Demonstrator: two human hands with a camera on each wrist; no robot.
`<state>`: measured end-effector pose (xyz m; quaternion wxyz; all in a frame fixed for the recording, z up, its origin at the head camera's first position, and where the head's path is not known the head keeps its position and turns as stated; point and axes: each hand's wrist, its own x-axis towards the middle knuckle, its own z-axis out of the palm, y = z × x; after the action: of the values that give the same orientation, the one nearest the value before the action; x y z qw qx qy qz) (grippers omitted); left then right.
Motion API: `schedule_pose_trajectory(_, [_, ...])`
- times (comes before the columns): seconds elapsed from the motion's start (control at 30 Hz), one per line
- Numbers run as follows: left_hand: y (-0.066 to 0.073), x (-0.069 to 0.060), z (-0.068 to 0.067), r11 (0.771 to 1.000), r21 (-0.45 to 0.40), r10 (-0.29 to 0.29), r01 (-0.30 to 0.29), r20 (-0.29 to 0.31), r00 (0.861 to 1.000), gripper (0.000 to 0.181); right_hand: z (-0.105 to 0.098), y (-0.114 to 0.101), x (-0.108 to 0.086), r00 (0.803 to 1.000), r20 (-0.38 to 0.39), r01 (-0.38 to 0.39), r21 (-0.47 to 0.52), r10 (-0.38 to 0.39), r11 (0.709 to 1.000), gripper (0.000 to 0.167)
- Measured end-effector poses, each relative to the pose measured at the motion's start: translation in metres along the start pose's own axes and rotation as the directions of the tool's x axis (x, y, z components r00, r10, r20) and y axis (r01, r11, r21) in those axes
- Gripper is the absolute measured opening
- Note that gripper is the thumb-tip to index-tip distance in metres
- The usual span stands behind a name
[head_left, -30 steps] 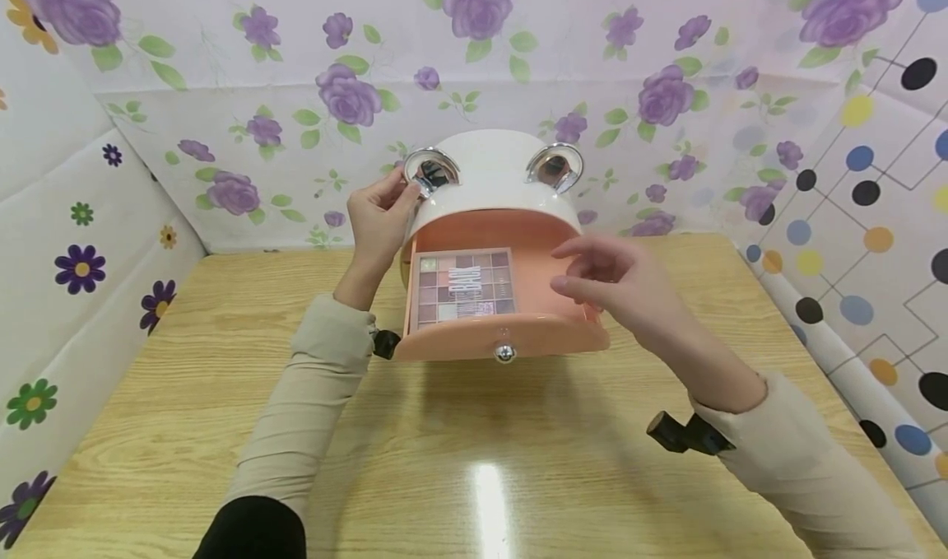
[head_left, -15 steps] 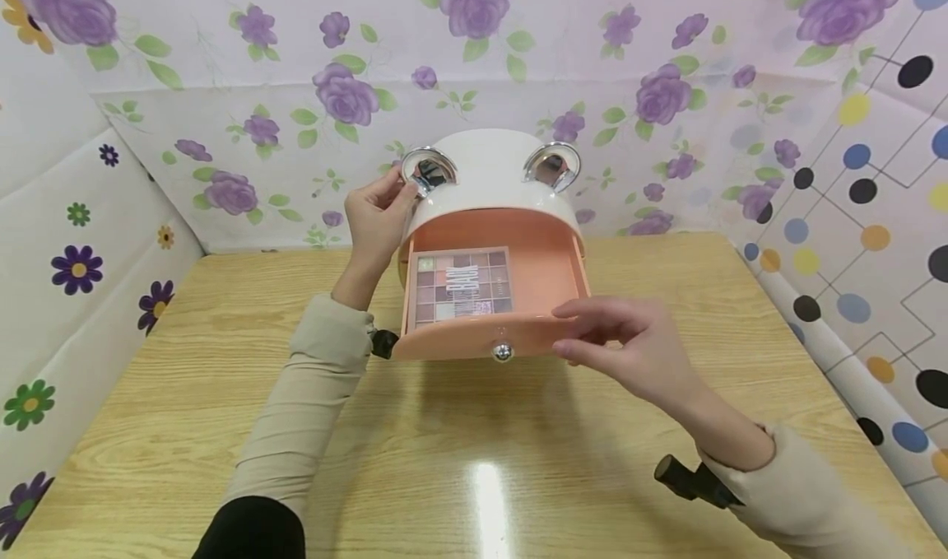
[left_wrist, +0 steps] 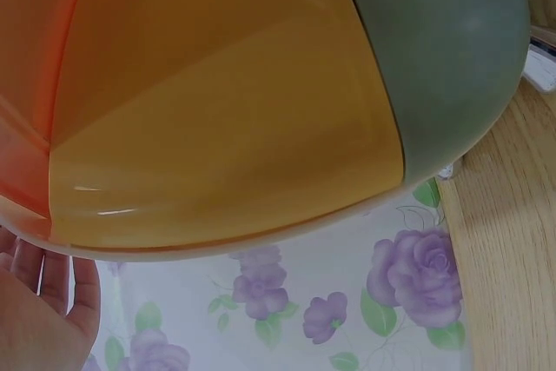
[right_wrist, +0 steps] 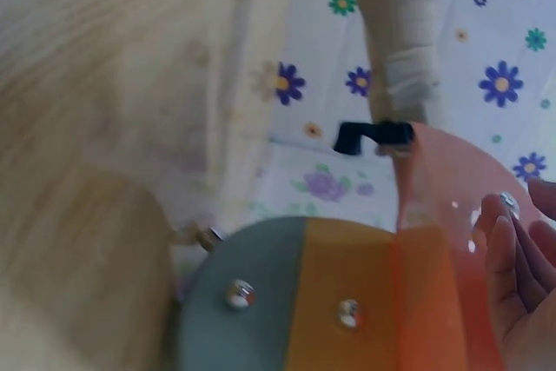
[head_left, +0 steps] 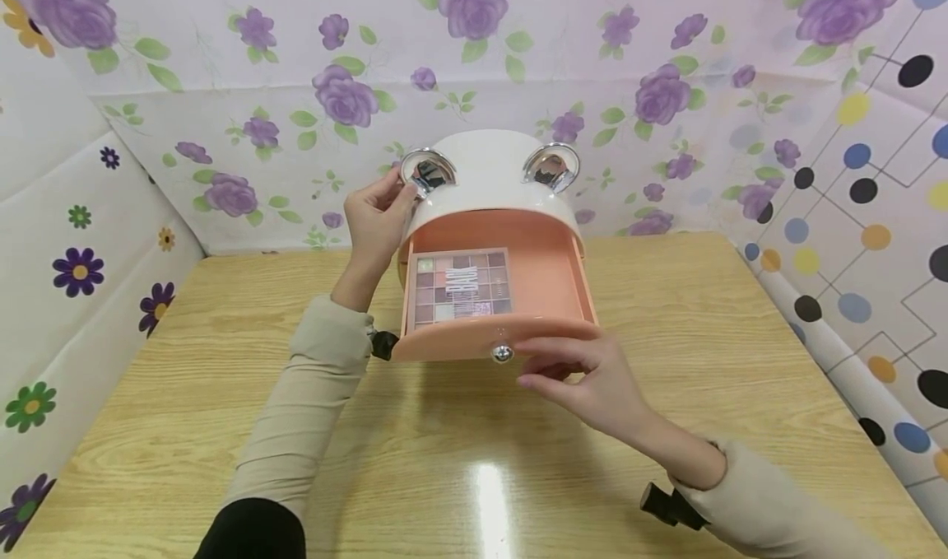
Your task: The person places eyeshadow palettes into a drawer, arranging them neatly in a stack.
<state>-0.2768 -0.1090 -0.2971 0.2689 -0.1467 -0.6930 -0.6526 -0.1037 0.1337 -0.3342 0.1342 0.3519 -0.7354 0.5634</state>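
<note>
On the table stands a white storage box (head_left: 489,151) with two silver ear-like rings on top. Its peach top drawer (head_left: 444,341) is pulled out, and a makeup palette (head_left: 462,283) lies in the drawer's left part. My left hand (head_left: 378,217) pinches the left silver ear (head_left: 429,170). The right hand (head_left: 585,374) is in front of the drawer, thumb and index finger apart, just right of the round silver knob (head_left: 502,353). In the right wrist view, fingers (right_wrist: 499,254) appear close to the knob (right_wrist: 509,204); contact is unclear.
Below the peach drawer, the right wrist view shows an orange-yellow drawer front (right_wrist: 339,267) and a grey-green one (right_wrist: 248,258), each with a silver knob. The wooden table (head_left: 222,378) meets floral cloth walls (head_left: 281,131) at the back and sides.
My right hand has moved from above the drawer's right side, down past its front edge, then left to beside the knob. The left hand stays on the ear; the drawer has not moved.
</note>
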Motion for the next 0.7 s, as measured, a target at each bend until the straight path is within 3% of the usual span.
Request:
schedule_pose_trajectory(0.27, [-0.005, 0.000, 0.001, 1.000, -0.001, 0.018, -0.018, -0.024, 1.000, 0.031, 0.017, 0.009, -0.002, 0.999, -0.053, -0.006, 0.063, 0.010, 0.998, 0.029])
schedule_pose_trajectory(0.7, [-0.003, 0.000, 0.001, 0.999, 0.000, 0.035, -0.035, -0.021, 0.999, 0.030, 0.027, 0.014, -0.003, 0.986, -0.167, 0.023, 0.095, -0.007, 0.995, 0.021])
